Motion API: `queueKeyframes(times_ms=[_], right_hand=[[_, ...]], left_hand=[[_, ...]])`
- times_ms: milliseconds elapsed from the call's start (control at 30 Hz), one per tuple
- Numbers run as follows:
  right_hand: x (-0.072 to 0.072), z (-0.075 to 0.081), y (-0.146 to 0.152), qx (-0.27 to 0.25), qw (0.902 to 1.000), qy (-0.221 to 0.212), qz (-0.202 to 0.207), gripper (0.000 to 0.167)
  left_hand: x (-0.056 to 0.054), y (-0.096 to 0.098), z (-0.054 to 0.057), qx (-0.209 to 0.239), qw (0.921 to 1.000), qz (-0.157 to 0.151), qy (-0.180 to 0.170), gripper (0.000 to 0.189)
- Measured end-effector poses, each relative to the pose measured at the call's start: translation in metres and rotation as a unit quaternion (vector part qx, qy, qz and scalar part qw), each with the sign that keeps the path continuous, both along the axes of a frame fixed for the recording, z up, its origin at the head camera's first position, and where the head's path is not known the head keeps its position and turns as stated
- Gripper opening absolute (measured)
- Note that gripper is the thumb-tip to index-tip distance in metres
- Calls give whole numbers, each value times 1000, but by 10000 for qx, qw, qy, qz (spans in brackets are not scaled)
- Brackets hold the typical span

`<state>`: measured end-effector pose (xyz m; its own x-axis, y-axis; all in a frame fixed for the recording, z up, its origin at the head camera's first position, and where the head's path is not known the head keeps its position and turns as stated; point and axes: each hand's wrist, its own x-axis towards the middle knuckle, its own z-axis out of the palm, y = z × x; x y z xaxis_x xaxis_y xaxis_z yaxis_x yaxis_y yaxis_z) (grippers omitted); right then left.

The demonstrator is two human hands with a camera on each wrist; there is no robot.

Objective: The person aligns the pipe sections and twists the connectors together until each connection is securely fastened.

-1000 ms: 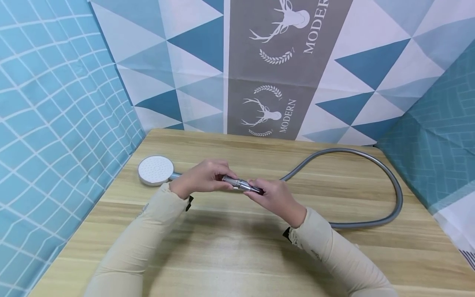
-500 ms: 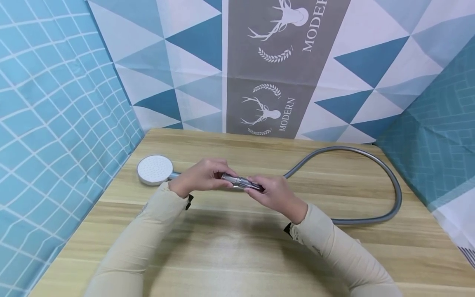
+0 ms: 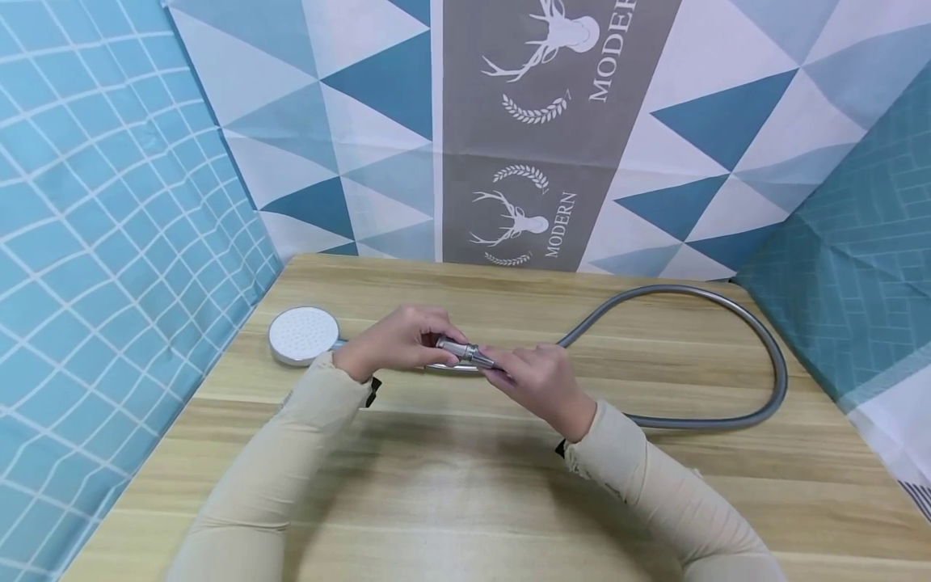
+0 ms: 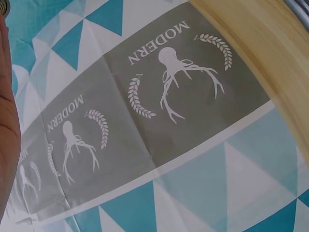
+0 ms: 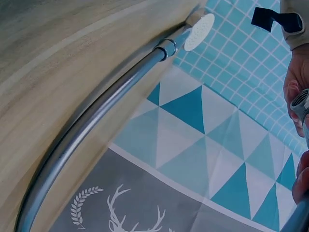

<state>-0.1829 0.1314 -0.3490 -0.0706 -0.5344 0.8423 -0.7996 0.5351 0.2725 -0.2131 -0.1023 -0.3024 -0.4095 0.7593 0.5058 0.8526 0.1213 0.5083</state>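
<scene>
My left hand [image 3: 403, 339] pinches a chrome cylindrical fitting [image 3: 456, 348] between thumb and fingers in the head view. Against it, my right hand [image 3: 541, 378] grips the tapered chrome end [image 3: 482, 358] of a grey shower hose [image 3: 780, 364]. The two metal parts are in line, tilted down to the right; whether their threads engage cannot be seen. In the right wrist view the fitting's ridged open end [image 5: 300, 100] shows near the left fingers. A handheld shower head [image 3: 304, 333] lies face up by the left forearm, its handle partly hidden behind the hand.
The hose loops across the right side of the wooden table [image 3: 451, 501]; another stretch runs behind the hands to the shower head. A blue grid-patterned sheet [image 3: 109, 242] stands at the left, a triangle-patterned one [image 3: 385, 121] at the back, a teal one [image 3: 873, 242] at the right.
The joined-up line of metal parts tilts a bit more steeply. My right fingers have shifted around the tapered end, and the near part of the hose loop has moved slightly away from me.
</scene>
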Motion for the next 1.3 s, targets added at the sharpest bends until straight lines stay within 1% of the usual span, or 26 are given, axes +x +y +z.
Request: queueKeyframes(times_ms=[133, 300, 433, 633, 767, 800, 933, 1033, 1100, 1133, 1200, 1267, 1300], right_hand=[[0, -1, 0, 81, 9999, -131, 40, 38], [0, -4, 0, 159, 9997, -168, -96, 41], [1, -3, 1, 244, 9989, -377, -163, 43], [3, 0, 1, 358, 9966, -706, -240, 50], [3, 0, 0, 518, 9952, -720, -421, 33], [2, 0, -1, 550, 9948, -735, -447, 31], [1, 0, -1, 505, 9944, -848, -373, 36], [-1, -1, 0, 420, 9945, -925, -250, 29], [-2, -1, 0, 431, 9945, -918, -243, 26], [-2, -1, 0, 451, 9945, -912, -254, 27], [-2, 0, 0, 480, 9944, -904, -272, 37], [-2, 0, 0, 502, 9943, -894, -299, 45], [-3, 0, 0, 515, 9942, -899, -305, 47]], left_hand=[[1, -1, -2, -43, 10000, 31, 13, 21], [1, -2, -3, -95, 9999, 72, -7, 21], [1, -2, -4, -160, 9998, 95, 5, 21], [1, -2, -4, -205, 9997, 81, -68, 19], [1, -3, -4, -189, 9997, 85, -102, 19], [1, -4, -4, -182, 9997, 90, -119, 18], [0, -4, -6, -179, 9996, 116, -156, 18], [0, -4, -6, -228, 9996, 148, -111, 18], [0, -3, -6, -253, 9995, 173, -47, 19], [0, -3, -6, -253, 9995, 183, -5, 19], [0, -3, -6, -221, 9995, 179, 112, 18], [1, -3, -6, -133, 9995, 116, 251, 18], [1, -3, -6, -85, 9994, 74, 336, 18]])
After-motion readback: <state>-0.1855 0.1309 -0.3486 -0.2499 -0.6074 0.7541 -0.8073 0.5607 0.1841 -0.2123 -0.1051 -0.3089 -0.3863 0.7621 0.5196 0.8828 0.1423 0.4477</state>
